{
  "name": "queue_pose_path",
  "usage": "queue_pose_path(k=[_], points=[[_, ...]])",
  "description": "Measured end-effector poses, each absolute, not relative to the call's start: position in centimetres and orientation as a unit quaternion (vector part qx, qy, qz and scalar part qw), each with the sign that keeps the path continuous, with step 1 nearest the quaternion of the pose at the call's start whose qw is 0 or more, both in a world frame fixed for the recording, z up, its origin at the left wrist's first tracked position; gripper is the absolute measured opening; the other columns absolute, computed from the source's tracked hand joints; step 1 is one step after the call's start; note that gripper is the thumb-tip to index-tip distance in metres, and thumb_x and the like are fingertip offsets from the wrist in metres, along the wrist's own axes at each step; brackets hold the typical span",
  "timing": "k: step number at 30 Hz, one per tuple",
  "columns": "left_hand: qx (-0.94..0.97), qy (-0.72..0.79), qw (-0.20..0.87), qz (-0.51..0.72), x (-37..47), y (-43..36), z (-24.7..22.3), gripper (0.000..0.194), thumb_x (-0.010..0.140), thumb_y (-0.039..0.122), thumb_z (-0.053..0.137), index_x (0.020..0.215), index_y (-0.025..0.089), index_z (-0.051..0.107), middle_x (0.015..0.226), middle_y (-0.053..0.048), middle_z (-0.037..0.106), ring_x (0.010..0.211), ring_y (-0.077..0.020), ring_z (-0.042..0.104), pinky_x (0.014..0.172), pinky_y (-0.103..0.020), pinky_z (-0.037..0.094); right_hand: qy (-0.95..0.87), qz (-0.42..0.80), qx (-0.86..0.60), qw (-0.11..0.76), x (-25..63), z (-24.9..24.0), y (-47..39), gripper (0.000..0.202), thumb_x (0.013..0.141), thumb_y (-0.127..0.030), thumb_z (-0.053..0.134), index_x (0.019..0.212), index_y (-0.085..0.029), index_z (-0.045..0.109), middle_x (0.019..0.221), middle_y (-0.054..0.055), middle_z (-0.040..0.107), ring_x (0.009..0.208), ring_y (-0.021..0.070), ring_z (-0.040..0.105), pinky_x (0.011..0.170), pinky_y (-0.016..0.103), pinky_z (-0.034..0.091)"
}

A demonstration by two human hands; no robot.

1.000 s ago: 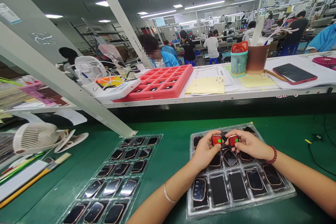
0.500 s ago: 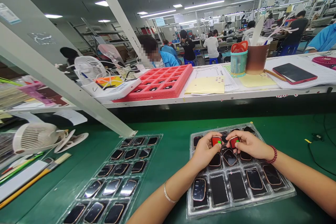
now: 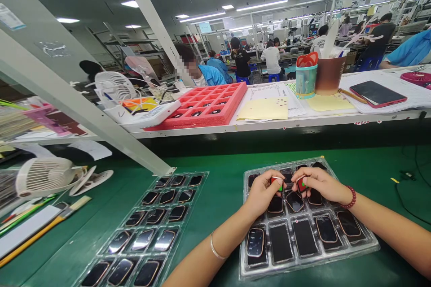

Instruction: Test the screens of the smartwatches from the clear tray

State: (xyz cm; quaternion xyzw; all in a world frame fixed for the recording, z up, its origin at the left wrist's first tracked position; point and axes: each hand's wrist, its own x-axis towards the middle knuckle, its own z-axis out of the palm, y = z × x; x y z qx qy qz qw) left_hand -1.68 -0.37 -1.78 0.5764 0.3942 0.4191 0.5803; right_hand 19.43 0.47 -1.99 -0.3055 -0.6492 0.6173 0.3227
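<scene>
My left hand [image 3: 262, 190] grips a small red watch body [image 3: 276, 181] with a green patch on its screen. My right hand [image 3: 318, 183] grips a second red watch body [image 3: 301, 184], also showing green. Both are held just over the far rows of a clear plastic tray [image 3: 365, 249] on the green mat. That tray holds several dark-screened watch bodies in pockets; one at the near left [image 3: 255, 242] has a lit screen. My fingers cover most of each red piece.
A second clear tray [image 3: 198, 184] of watch bodies lies to the left. A white fan [image 3: 45, 175], pencils and a ruler sit at far left. A slanted white frame post [image 3: 84, 114] crosses the left side. The raised shelf behind carries a red foam tray [image 3: 208, 105], papers, cups and a phone [image 3: 377, 94]. Other people work at benches beyond.
Both hands have lowered slightly toward the tray and tilted the red watch bodies, so my fingers now cover more of their screens.
</scene>
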Motion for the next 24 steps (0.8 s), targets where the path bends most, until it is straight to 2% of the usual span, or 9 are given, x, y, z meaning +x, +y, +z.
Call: queue_pose_path(k=[4, 10, 14, 19, 24], points=[[0.575, 0.398, 0.578, 0.420, -1.67, -0.45, -1.63, 0.032, 0.076, 0.044, 0.062, 0.085, 0.013, 0.061, 0.071, -0.004, 0.063, 0.060, -0.0122, 0.056, 0.054, -0.022, 0.046, -0.649, 0.617, -0.304, 0.325, 19.47, -1.92, 0.46, 0.022, 0.090, -0.035, 0.051, 0.095, -0.015, 0.060, 0.083, 0.007, 0.068, 0.064, 0.0124, 0.060, 0.057, 0.022, 0.052], [0.562, 0.408, 0.581, 0.424, -1.64, -0.48, -1.68, 0.033, 0.078, 0.044, 0.059, 0.093, 0.014, 0.062, 0.079, -0.006, 0.066, 0.066, -0.0151, 0.061, 0.052, -0.021, 0.044, -0.647, 0.611, -0.314, 0.331, 19.34, -1.76, 0.28, 0.019, 0.087, -0.033, 0.056, 0.091, -0.015, 0.060, 0.076, 0.005, 0.066, 0.066, 0.0125, 0.059, 0.056, 0.021, 0.052], [0.569, 0.425, 0.570, 0.412, -1.75, -0.32, -1.91, 0.033, 0.079, 0.038, 0.057, 0.102, 0.014, 0.060, 0.087, -0.008, 0.067, 0.063, -0.0142, 0.063, 0.050, -0.019, 0.039, -0.651, 0.602, -0.318, 0.336, 19.32, -1.80, 0.26, 0.015, 0.086, -0.029, 0.055, 0.092, -0.015, 0.059, 0.077, 0.005, 0.065, 0.066, 0.0124, 0.058, 0.057, 0.022, 0.051], [0.573, 0.417, 0.573, 0.411, -1.69, -0.27, -2.02, 0.033, 0.077, 0.028, 0.058, 0.107, 0.015, 0.058, 0.093, -0.007, 0.066, 0.069, -0.0147, 0.063, 0.051, -0.019, 0.040, -0.659, 0.589, -0.329, 0.333, 19.30, -1.74, 0.29, 0.014, 0.084, -0.023, 0.054, 0.096, -0.016, 0.057, 0.083, 0.005, 0.064, 0.067, 0.0122, 0.056, 0.059, 0.023, 0.051], [0.566, 0.398, 0.585, 0.424, -1.54, -0.41, -1.84, 0.034, 0.073, 0.022, 0.061, 0.106, 0.015, 0.057, 0.098, -0.008, 0.064, 0.075, -0.0150, 0.062, 0.060, -0.023, 0.047, -0.661, 0.589, -0.317, 0.339, 19.29, -1.89, 0.39, 0.021, 0.082, -0.017, 0.053, 0.102, -0.017, 0.054, 0.088, 0.004, 0.062, 0.066, 0.0117, 0.056, 0.059, 0.024, 0.049]])
